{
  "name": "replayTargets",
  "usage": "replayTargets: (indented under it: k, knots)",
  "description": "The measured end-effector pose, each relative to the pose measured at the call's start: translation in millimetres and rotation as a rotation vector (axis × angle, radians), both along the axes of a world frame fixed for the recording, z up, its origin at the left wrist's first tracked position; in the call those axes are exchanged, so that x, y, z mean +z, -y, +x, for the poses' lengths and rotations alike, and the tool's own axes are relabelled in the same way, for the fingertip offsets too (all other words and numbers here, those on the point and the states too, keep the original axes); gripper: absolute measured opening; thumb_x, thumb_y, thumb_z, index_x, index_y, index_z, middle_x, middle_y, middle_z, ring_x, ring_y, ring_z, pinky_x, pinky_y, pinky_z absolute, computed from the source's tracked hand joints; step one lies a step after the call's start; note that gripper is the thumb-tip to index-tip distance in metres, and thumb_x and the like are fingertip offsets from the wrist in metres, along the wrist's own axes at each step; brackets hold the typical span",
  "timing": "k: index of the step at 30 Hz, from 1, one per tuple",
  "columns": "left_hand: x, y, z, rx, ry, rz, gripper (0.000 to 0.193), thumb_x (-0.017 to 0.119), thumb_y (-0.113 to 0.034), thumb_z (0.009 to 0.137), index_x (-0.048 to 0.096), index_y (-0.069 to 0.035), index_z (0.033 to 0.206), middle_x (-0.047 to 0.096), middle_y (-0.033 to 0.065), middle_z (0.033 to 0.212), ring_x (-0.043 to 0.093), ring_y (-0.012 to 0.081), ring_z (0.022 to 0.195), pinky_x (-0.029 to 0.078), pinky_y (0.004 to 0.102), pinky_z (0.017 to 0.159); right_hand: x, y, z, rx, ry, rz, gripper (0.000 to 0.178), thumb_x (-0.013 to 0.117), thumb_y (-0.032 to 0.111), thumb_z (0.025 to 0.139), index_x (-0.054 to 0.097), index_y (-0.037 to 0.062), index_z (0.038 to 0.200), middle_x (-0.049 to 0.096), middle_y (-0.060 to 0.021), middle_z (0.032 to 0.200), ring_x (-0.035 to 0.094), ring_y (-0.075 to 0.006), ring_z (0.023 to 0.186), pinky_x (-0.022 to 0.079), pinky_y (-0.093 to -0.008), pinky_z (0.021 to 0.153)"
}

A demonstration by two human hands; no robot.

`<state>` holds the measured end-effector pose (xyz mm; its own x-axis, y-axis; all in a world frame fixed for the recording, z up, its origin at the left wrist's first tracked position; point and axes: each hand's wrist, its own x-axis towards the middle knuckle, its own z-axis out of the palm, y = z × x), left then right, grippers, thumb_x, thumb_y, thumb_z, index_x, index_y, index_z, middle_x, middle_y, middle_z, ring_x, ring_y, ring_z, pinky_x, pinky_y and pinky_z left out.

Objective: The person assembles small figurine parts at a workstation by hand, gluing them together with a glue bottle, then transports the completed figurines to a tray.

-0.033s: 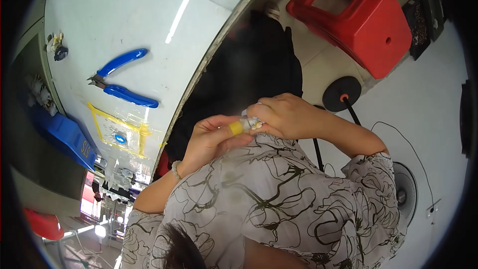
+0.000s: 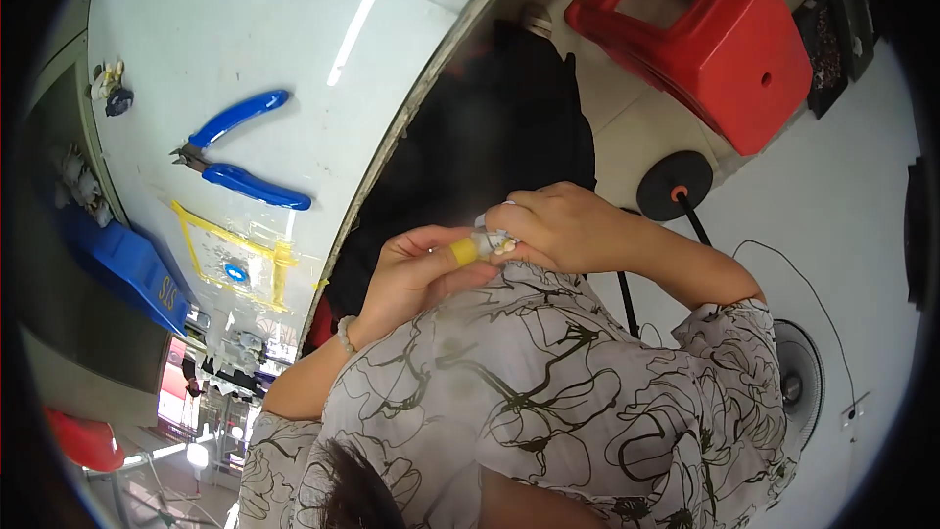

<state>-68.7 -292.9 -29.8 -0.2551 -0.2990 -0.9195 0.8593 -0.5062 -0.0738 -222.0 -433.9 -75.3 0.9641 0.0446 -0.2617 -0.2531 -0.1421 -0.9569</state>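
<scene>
In front of my chest my two hands meet, fingers closed around a small whitish piece (image 2: 482, 241), partly see-through, with pale bits at its right side. Its kind cannot be made out, since the fingers cover much of it. My left hand (image 2: 416, 269) pinches it from the left; a yellow band (image 2: 464, 252) shows at the thumb tip, and whether it belongs to the thumb or the piece is unclear. From the right, my right hand (image 2: 553, 227) grips the same piece with curled fingers. Blue-handled side cutters (image 2: 235, 155) lie with handles spread on the table, apart from both hands.
The white table (image 2: 294, 0) fills the left, its edge running diagonally past my hands. Yellow tape (image 2: 230, 240) marks a patch holding a small blue round part (image 2: 236, 272). A blue bin (image 2: 142, 274) stands far left. A red stool (image 2: 725, 59) and a fan (image 2: 798, 382) stand right.
</scene>
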Motion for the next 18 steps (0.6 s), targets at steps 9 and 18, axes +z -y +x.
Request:
replayTargets:
  k: [9,18]
  knots:
    - [-13,-54,-6,0.012,0.263,-0.159,0.019,0.050,0.002,0.082,0.054,0.008,0.100,0.059,0.0204,0.097,0.062,0.0284,0.085,0.052,0.0361,0.076,-14,-45,10,0.053,0.140,-0.224,0.025,0.055,0.028,0.079,0.048,0.0070,0.091,0.048,-0.0122,0.063,0.054,-0.0297,0.056,0.042,-0.0378,0.046]
    - [2,-142,-18,0.125,0.533,-0.351,0.023,0.046,0.008,0.076,0.054,0.010,0.098,0.061,0.0191,0.092,0.063,0.0238,0.080,0.052,0.0319,0.074,20,-110,31,0.187,0.299,-0.455,0.021,0.055,0.023,0.077,0.049,0.0076,0.090,0.046,-0.0121,0.062,0.052,-0.0285,0.055,0.040,-0.0376,0.044]
